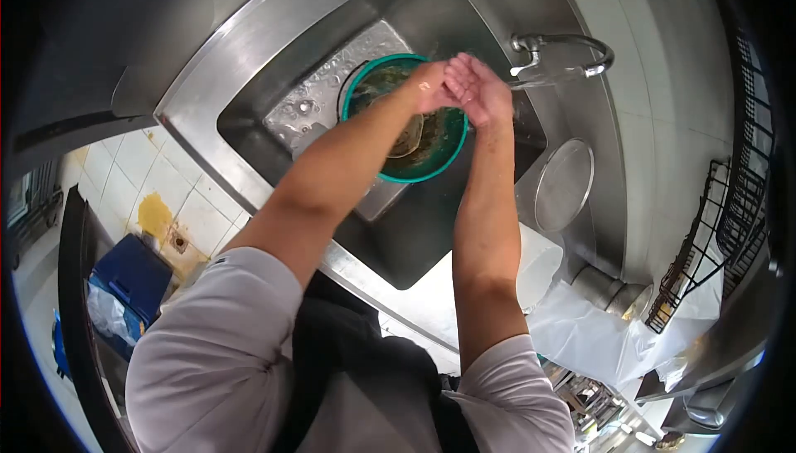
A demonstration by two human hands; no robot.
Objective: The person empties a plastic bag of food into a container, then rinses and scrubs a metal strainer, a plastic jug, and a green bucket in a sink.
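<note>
While water runs from the faucet (564, 48), left hand (431, 86) and right hand (485, 92) — both open, pressed together — rinse above the soiled green bowl (431, 163), unwashed at frame centre.

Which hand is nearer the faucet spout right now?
Right. The right hand sits just beside the faucet spout; the left hand presses against it on the far side, over the green bowl.
</note>
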